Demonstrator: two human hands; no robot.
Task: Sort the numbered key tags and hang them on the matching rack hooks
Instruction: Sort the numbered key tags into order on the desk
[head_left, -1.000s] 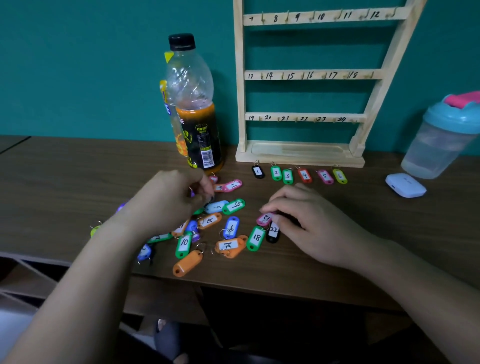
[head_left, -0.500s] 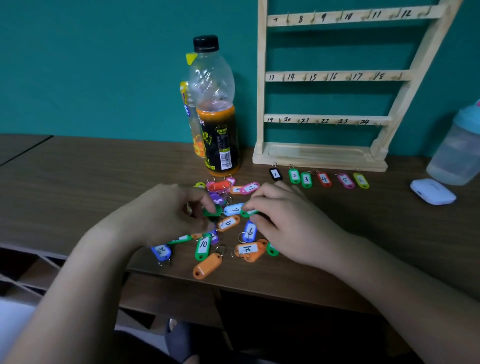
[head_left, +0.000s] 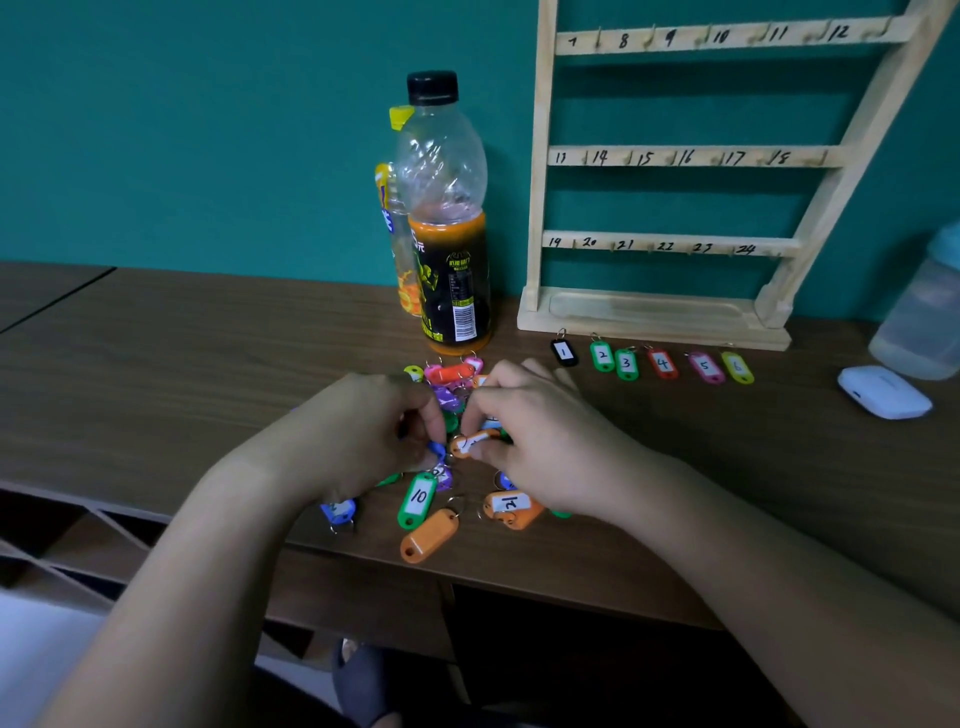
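The rack is pale wood, its flat slats set with small hooks and handwritten numbers; just before its base lies a row of six glossy oblong plastic tags labelled 1 to 6. Left of the rack and nearer the table edge, the right hand pinches an orange tag over the pile of coloured, wire-ringed tags. The left hand curls beside it, but I cannot tell whether it grips anything.
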